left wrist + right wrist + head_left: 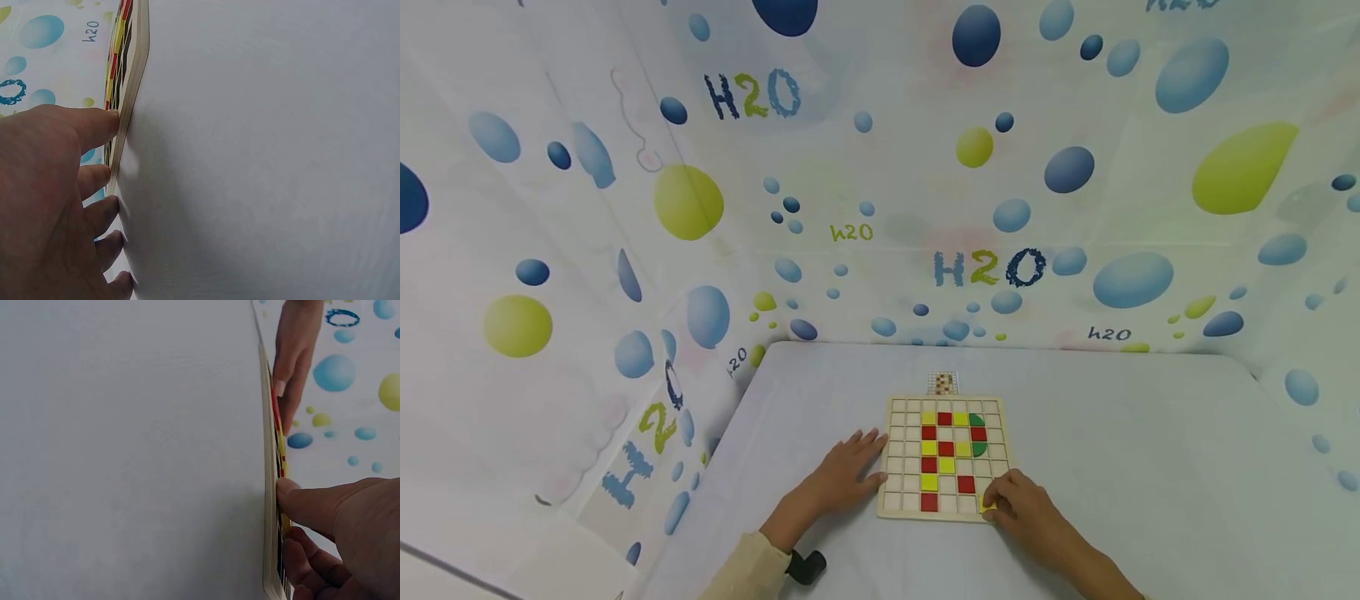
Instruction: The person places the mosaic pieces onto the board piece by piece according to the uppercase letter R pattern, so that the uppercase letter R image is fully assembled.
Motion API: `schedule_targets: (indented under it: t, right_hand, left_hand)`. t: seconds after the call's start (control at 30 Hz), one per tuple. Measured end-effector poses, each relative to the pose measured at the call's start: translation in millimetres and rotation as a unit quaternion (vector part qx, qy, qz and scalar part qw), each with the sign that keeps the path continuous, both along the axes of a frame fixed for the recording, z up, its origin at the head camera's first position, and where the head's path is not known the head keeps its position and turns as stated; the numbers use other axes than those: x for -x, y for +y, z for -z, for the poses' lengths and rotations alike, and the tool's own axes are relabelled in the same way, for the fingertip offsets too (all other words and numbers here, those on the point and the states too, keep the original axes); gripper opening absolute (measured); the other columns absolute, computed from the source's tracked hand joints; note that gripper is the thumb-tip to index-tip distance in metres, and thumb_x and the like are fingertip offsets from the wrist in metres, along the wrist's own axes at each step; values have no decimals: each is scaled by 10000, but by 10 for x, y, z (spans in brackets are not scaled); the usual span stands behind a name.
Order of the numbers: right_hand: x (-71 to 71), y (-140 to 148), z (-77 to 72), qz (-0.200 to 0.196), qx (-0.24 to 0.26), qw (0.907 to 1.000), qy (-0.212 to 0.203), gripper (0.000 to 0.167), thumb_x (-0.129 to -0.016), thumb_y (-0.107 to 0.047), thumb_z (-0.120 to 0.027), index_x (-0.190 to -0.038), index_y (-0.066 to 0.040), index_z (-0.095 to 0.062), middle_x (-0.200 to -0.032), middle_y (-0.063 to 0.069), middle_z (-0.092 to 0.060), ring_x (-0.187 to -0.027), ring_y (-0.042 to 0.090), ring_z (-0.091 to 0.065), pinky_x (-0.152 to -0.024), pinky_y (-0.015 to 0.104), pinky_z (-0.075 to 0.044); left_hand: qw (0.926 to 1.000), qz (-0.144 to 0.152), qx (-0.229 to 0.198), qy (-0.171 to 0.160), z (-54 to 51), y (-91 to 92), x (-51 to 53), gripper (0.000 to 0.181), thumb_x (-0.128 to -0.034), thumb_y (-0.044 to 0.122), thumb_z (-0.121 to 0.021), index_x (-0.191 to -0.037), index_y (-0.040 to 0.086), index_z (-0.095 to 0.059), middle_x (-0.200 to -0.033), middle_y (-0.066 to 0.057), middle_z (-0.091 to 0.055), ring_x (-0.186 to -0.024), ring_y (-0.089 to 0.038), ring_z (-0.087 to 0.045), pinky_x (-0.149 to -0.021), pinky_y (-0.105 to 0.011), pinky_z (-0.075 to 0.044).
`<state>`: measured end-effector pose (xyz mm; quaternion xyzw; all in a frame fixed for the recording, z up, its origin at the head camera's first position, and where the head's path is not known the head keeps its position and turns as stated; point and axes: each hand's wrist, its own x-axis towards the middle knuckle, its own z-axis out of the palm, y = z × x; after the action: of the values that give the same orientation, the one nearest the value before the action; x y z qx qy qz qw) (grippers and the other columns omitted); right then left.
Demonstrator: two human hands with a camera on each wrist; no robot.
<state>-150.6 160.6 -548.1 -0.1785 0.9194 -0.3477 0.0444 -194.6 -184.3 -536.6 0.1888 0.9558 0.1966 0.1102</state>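
Observation:
A square wooden grid board [897, 457] lies on the white-covered table, with red, yellow and green pieces set in its cells. My left hand [847, 472] rests flat at the board's left side, fingers spread, the thumb and fingertips at the edge. At the near right corner my right hand [1024, 510] pinches a yellow square tile [987, 503] between thumb and fingers, low over a cell. The fingers partly cover that tile. In the right wrist view a bit of the yellow tile [286, 524] shows between thumb and forefinger. A red tile [966, 484] sits just up and left of it.
A small printed pattern card [943, 382] lies against the board's far edge. Two green rounded pieces [977, 419] sit in the far right part of the grid. White sheeting with bubble prints [1131, 281] hangs behind and beside the table.

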Motion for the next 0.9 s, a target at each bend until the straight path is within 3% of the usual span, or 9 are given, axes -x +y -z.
schedule_targets:
  t: [0.13,0.3,0.5,0.63,0.9]
  right_hand:
    - [-32,8,17,-293,102,9992,259,209,-921,-109,-816,-952,-253,-669,-974,-117,-551,-859,7,-489,-740,191,-506]
    - [-23,11,-10,-428,30,9988,248,210,-942,-82,-787,-983,-264,-691,-1032,-146,-574,-918,9,-526,-814,205,-547]
    - [-40,-7,-42,-161,-197,9997,36,236,-932,-120,-807,-1090,-229,-669,-1042,-149,-599,-983,44,-543,-880,229,-562]
    - [-46,-10,-39,-36,-228,9997,37,217,-920,-115,-817,-1011,-250,-673,-1024,-156,-597,-991,67,-534,-857,221,-550]
    - [-43,-4,-39,-206,-150,9992,299,216,-916,-101,-819,-903,-274,-690,-1032,-150,-574,-986,68,-521,-807,214,-531]
  left_hand:
    - [10000,9,-6,4,-7,-3,-5,691,-1056,432,-616,-1649,162,-385,-1712,-108,-350,-1593,-395,-279,-1250,-661,-264]
    - [10000,-25,-12,44,-14,-7,-20,686,-1055,422,-622,-1646,163,-391,-1709,-114,-355,-1590,-401,-283,-1251,-661,-262]
    - [10000,1,-33,43,-45,-4,-28,687,-1058,416,-622,-1646,149,-388,-1707,-124,-355,-1590,-404,-283,-1248,-669,-260]
    - [10000,15,-42,42,-47,2,-21,688,-1057,414,-623,-1646,147,-387,-1707,-129,-354,-1590,-406,-281,-1249,-670,-256]
    - [10000,-22,60,4,-34,1,-9,697,-1050,430,-626,-1649,169,-385,-1711,-110,-352,-1595,-391,-278,-1256,-653,-260]
